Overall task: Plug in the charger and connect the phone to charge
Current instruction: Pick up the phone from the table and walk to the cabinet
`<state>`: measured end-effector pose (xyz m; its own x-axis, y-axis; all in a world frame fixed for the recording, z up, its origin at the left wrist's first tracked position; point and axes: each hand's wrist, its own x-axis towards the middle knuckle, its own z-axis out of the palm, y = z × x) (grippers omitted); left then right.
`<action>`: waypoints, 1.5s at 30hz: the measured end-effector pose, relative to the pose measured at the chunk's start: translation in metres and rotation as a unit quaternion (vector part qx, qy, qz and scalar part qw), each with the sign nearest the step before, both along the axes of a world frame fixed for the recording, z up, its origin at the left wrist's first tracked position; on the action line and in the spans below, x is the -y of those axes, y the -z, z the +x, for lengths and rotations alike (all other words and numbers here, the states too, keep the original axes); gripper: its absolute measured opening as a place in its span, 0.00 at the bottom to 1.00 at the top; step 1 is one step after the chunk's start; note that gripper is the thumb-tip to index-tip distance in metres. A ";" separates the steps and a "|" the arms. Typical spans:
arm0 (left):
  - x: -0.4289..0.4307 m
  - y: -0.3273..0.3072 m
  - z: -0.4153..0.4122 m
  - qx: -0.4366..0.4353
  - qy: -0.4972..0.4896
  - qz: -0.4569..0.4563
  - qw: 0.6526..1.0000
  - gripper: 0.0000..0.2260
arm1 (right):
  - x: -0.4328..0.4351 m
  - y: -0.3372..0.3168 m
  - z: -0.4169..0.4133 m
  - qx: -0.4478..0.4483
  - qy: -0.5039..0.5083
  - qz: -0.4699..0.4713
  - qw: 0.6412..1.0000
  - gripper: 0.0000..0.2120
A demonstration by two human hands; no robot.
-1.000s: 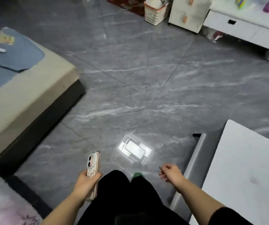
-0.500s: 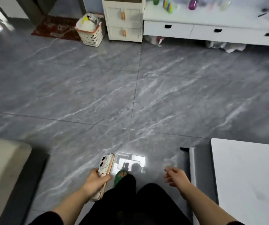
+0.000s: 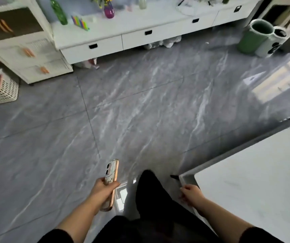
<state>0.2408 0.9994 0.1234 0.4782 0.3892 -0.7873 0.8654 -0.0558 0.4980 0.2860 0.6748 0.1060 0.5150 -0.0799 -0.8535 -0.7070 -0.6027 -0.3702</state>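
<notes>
I read the left hand [image 3: 103, 190] closed in a full grip around the lower half of the phone [image 3: 111, 174], carried low over the grey floor [image 3: 140, 111]. Right hand [image 3: 190, 192] loosely curled, empty, at the white desk [image 3: 245, 172] corner. No charger or socket visible. Risk: phone slipping while walking; knuckles clipping the desk edge.

Legible text, labels, brands, numbers, signs: none. The phone [image 3: 111, 174], gripped in the fingers of the left hand [image 3: 103, 189], shows only a patterned case back with no readable wording. The white table [image 3: 256, 176], just beside the fingers of the right hand [image 3: 191, 192], bears no marking. The drawer fronts of the white cabinet [image 3: 140, 35] far ahead carry no lettering.
</notes>
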 end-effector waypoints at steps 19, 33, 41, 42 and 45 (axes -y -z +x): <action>-0.059 0.006 0.483 -0.009 0.112 -0.018 0.993 0.32 | -0.073 -0.025 0.465 0.020 0.121 0.040 0.992 0.09; 0.028 -0.008 0.824 0.026 0.162 -0.081 0.983 0.28 | 0.042 -0.016 0.691 -0.011 0.242 -0.037 0.970 0.07; 0.036 -0.005 0.963 0.000 0.066 -0.026 0.997 0.29 | 0.028 -0.013 0.930 0.026 0.088 0.013 0.996 0.06; 0.032 -0.004 0.978 -0.004 0.053 -0.027 0.998 0.29 | 0.020 -0.015 0.959 0.032 0.066 0.020 0.997 0.06; 0.019 0.000 1.019 -0.022 0.016 -0.020 0.999 0.29 | -0.010 -0.024 1.043 0.047 0.003 0.034 0.998 0.06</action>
<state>1.2598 0.9807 0.1232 0.4553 0.3410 -0.8224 0.8842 -0.0648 0.4626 1.3290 0.6843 0.1297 0.5932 -0.0271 -0.8046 -0.6707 -0.5694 -0.4753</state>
